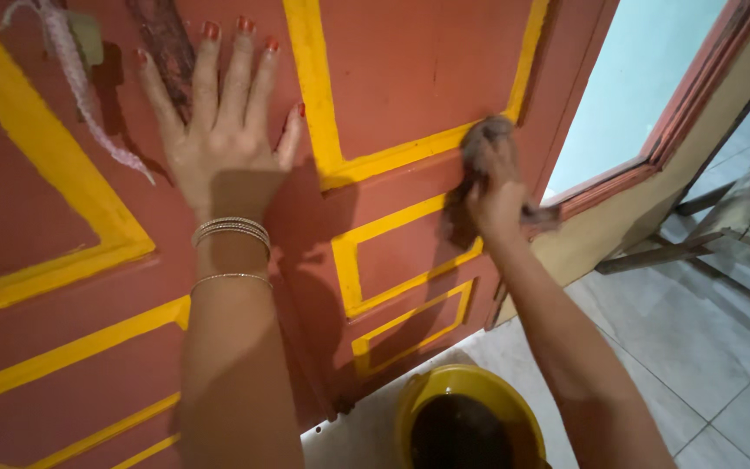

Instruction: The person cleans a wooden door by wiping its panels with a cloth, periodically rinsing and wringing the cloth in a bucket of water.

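Yellow bucket (470, 417) below — left hand (223, 139) flat, fingers splayed on door (410, 69); right hand (496, 195) clenched around rag (482, 137).

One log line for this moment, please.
left hand: flat on door | right hand: pressing cloth to door | bucket: on floor below

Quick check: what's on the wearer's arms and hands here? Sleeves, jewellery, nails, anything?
Both forearms are bare, no sleeves in view. The left hand has red-orange painted nails, long fingers. The left wrist carries a stack of thin silver bangles and, lower down, one single thin bangle. The right hand shows no jewellery; its nails are hidden.
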